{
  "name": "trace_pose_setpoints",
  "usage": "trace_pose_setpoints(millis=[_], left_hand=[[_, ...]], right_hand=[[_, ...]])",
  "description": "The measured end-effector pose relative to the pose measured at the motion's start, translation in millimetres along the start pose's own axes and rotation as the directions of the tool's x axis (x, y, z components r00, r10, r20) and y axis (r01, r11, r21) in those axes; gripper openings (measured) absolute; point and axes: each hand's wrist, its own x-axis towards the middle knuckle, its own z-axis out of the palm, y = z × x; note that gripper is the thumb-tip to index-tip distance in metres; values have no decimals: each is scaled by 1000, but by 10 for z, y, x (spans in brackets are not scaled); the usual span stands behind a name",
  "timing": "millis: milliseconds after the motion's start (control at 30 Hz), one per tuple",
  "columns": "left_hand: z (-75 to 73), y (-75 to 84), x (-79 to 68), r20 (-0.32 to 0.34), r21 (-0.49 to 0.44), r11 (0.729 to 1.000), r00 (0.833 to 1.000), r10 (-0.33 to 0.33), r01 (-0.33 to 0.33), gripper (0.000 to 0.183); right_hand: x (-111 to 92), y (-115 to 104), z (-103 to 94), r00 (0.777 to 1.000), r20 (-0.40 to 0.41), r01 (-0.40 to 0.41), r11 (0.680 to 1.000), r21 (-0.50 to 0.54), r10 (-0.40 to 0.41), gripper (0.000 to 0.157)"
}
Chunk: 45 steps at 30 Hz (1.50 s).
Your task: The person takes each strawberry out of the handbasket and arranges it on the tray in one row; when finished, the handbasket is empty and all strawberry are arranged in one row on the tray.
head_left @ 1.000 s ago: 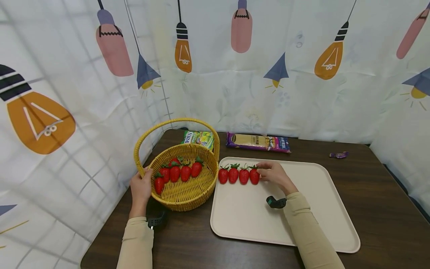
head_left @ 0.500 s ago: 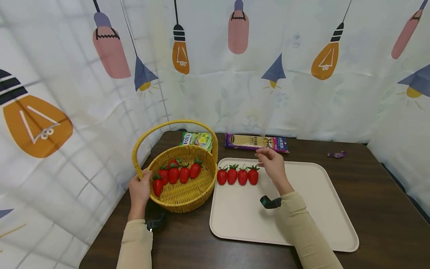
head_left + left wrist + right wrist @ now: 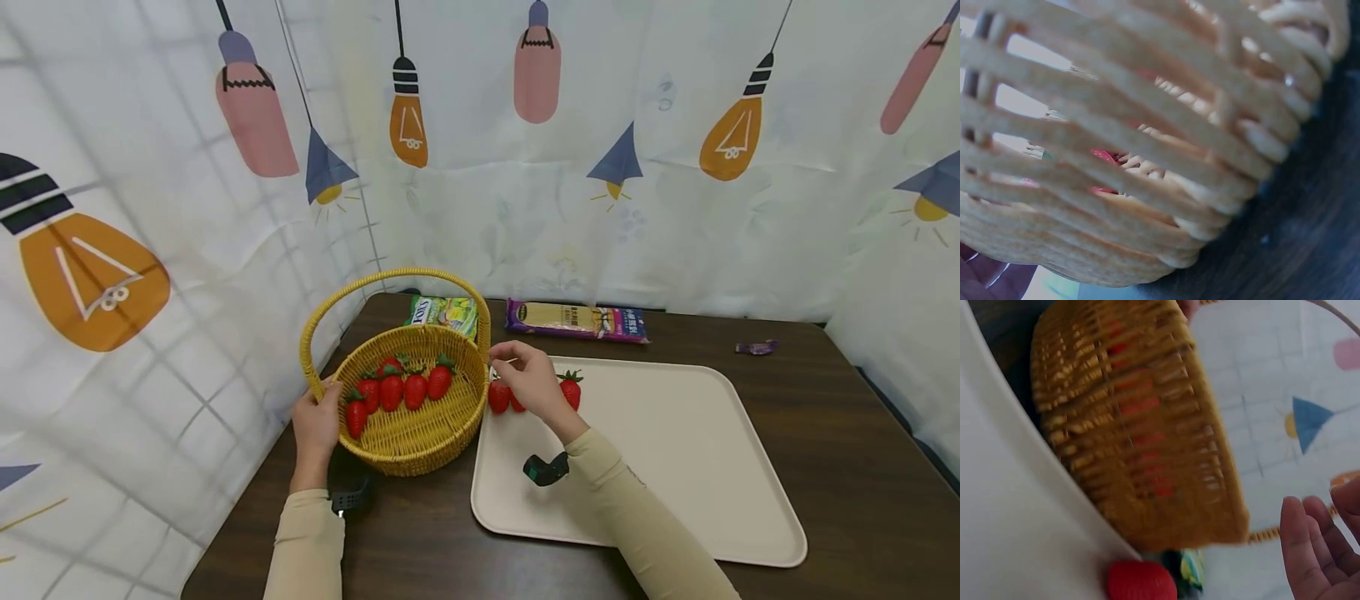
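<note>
My left hand (image 3: 315, 427) grips the rim of the yellow wicker basket (image 3: 423, 457) where its handle begins, at the left side. Several red strawberries (image 3: 415, 390) with green leaves lie inside. The basket's weave (image 3: 1129, 147) fills most of the left wrist view. Over the left part of a cream tray (image 3: 652, 483) hovers my right hand (image 3: 534, 385), close to the basket, fingers loosely bent and holding nothing. Strawberries on the tray (image 3: 498, 397) are partly covered by that hand; another strawberry (image 3: 571, 392) shows to its right. In the right wrist view, a strawberry (image 3: 1141, 580) appears below the basket.
Behind the basket is a green snack packet (image 3: 446, 314). A purple noodle-like packet (image 3: 576, 321) lies along the back of the dark table (image 3: 840, 442), and a small purple wrapped piece (image 3: 756, 347) at the back right. A patterned curtain (image 3: 480, 217) hangs behind.
My right hand has left the strawberry at the right end of the row, lifted, and moved left toward the basket. The left hand keeps its hold on the basket.
</note>
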Motion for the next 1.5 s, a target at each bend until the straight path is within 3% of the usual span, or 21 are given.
trace_pose_setpoints(millis=[167,367,567,933,1100,1300,1500], left_hand=[[5,-23,3,-6,-3,1000,1000,-5,5,45],[5,-31,6,-2,-5,1000,1000,-7,7,46],[4,-36,22,3,-14,1000,1000,6,-6,44],[1,-19,12,1,-4,1000,1000,3,-3,44],[-5,-13,2,6,-11,1000,1000,5,-5,43],[-11,-22,-8,23,-13,1000,1000,16,-15,43],[-17,-31,1,20,-20,999,999,31,-31,40]], right_hand=[[65,-55,272,995,97,-7,999,-37,11,21],[164,-86,501,986,154,-54,997,-56,63,26],[285,-122,661,973,174,-128,983,-134,151,34],[470,-58,813,929,186,-317,948,-43,319,48],[502,-26,871,908,186,-368,926,-81,376,50],[535,21,923,887,229,-379,915,-141,402,42],[549,67,949,877,299,-312,919,-239,376,34]])
